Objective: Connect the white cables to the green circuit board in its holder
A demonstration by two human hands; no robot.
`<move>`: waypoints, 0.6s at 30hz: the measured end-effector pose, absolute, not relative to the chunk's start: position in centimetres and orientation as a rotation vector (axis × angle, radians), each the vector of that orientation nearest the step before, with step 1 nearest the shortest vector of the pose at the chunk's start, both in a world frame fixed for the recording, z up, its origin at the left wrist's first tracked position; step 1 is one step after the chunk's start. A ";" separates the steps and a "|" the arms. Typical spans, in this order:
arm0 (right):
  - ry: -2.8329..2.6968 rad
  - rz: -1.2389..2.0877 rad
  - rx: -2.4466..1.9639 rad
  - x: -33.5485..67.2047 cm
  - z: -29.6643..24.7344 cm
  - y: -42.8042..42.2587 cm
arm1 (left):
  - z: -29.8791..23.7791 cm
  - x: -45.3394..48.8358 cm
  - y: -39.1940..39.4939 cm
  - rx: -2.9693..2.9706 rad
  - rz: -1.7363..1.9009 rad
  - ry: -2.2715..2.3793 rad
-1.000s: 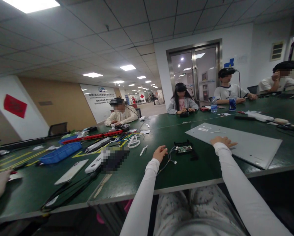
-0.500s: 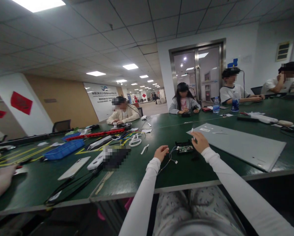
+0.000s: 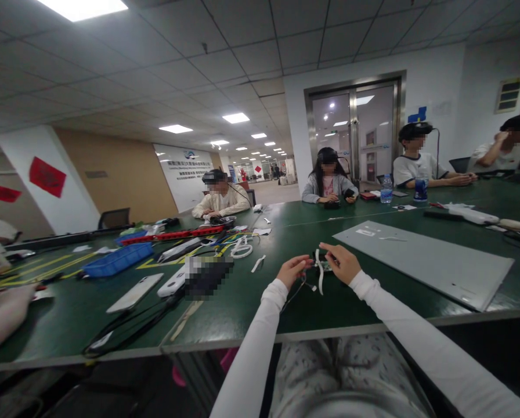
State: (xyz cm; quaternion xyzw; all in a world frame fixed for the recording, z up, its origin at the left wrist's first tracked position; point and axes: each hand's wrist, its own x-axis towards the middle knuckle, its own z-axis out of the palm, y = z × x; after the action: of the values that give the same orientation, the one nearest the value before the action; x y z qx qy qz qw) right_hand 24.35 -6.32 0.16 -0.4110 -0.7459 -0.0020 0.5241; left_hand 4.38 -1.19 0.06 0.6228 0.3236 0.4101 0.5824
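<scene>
My right hand is closed in a pinch at the top of a thin, slightly curved white strip. The strip hangs down in front of a small black device with an exposed circuit board, and my hands hide much of that device. Just left of it, my left hand has its thumb and fingers pressed together. Whatever they pinch is too small to make out. Thin wires with a white connector trail onto the green table below my left hand.
A large grey panel lies to the right. Left of my hands are another white strip, a coiled white cable, a white phone and a blue basket. Several people sit around the table; a co-worker's arm rests at far left.
My right hand has moved left and down, bringing the white strip in front of the device. My left hand has moved right, toward the device, and its fingers have closed. The camera view has shifted slightly.
</scene>
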 end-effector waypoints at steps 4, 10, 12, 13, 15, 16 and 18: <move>-1.850 -0.108 -1.021 24.3 -0.3 -6.0 | 0.2 4.7 -1.8 1.390 0.875 0.714; -1.981 -0.120 -1.062 24.2 -1.4 -5.1 | 0.2 4.8 -2.2 1.363 0.848 0.761; -2.047 -0.098 -1.041 24.2 -1.7 -4.8 | 0.2 4.8 -2.1 1.368 0.848 0.772; -2.087 -0.089 -1.020 24.2 -1.7 -4.8 | 0.2 4.8 -2.1 1.372 0.849 0.780; -2.160 -0.077 -0.974 24.2 -1.7 -4.7 | 0.2 4.8 -2.0 1.381 0.855 0.807; -2.185 -0.075 -0.959 24.2 -1.7 -4.7 | 0.1 4.8 -2.0 1.384 0.857 0.820; -2.202 -0.080 -0.964 24.3 -1.6 -4.7 | 0.1 4.7 -1.9 1.387 0.861 0.837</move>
State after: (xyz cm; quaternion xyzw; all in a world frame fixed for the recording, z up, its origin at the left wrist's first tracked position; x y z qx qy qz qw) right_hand 24.29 -4.68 -1.65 -0.3741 -0.8542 -0.0310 0.3598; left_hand 4.75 -1.89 0.10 0.6002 0.3624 0.3726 0.6079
